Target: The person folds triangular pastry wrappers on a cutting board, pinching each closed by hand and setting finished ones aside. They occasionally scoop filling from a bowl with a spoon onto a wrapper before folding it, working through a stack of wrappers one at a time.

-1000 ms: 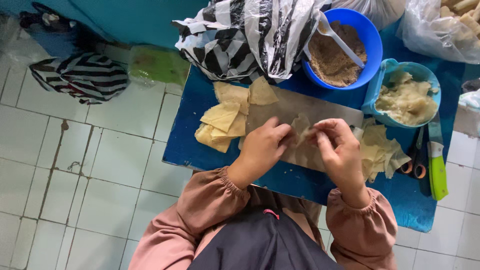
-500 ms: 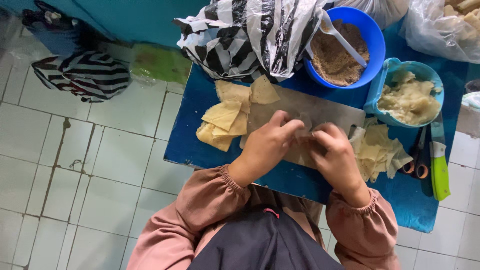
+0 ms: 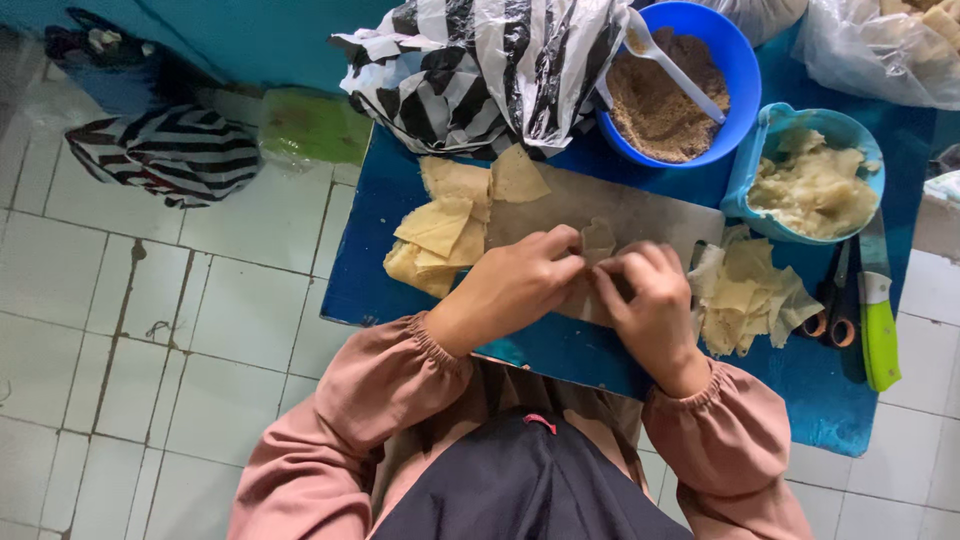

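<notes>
Soft even daylight, faint shadows, sharp focus

Looks like a home kitchen setup, probably on the floor: a low blue table (image 3: pixel 400 290) on white floor tiles (image 3: pixel 180 330), with a cutting board (image 3: pixel 640 215), a blue bowl of brown filling (image 3: pixel 690 90), a tub of pale mash (image 3: pixel 810 180) and stacked dough wrappers (image 3: pixel 445 235).

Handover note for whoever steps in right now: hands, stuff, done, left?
Left hand and right hand: both grip one thin beige wrapper sheet, folding it over the grey cutting board.
Stacked yellow wrappers lie left of the board; crumpled pale sheets right.
Blue bowl of brown filling and teal tub of pale mash behind.
Done: fold begun. Left: closing it; finished pieces not visible.
</notes>
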Tool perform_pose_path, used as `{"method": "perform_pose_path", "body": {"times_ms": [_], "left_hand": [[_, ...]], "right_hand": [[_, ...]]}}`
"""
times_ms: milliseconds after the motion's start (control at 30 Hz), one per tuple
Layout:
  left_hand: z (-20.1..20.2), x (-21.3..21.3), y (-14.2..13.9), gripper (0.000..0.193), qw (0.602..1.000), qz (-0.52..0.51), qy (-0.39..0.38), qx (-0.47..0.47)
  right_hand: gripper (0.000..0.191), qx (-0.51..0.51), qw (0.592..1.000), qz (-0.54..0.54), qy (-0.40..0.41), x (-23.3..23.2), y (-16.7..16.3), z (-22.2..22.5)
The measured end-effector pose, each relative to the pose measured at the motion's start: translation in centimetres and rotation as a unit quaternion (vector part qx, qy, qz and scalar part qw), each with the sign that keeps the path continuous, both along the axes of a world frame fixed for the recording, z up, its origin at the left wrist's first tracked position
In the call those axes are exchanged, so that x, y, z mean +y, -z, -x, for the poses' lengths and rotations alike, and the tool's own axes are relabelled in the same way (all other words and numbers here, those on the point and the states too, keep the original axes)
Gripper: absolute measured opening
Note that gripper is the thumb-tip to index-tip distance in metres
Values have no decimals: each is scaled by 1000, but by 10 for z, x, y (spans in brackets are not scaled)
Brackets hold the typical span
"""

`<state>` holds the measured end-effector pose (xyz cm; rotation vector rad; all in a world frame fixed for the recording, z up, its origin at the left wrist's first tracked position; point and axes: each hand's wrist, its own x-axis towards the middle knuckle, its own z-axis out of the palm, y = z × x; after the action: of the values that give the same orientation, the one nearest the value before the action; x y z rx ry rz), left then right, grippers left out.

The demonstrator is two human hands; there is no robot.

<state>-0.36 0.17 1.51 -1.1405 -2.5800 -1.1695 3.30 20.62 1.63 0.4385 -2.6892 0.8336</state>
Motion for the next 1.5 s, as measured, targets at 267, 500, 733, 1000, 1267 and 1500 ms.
{"method": "perform_pose_path", "body": {"times_ms": [267, 500, 733, 1000, 1267, 1500], "left_hand": [[9, 3, 3, 10, 997, 50, 4, 56], [15, 1, 9, 9, 999, 17, 12, -35], [21, 8, 19, 11, 997, 30, -26, -62], [25, 17, 25, 8, 997, 13, -53, -53], [26, 12, 31, 9, 999, 33, -32, -8], [32, 26, 26, 16, 995, 14, -89, -51]], "right_hand": [[13, 78, 993, -88, -20, -5, -10, -5], [20, 122, 933, -327, -80, -13, -25, -11], [5, -48, 999, -3, 14, -8, -13, 7], [13, -80, 995, 43, -33, 5, -7, 14], [11, -118, 992, 41, -23, 9, -5, 16], [12, -8, 999, -30, -18, -2, -4, 14]]}}
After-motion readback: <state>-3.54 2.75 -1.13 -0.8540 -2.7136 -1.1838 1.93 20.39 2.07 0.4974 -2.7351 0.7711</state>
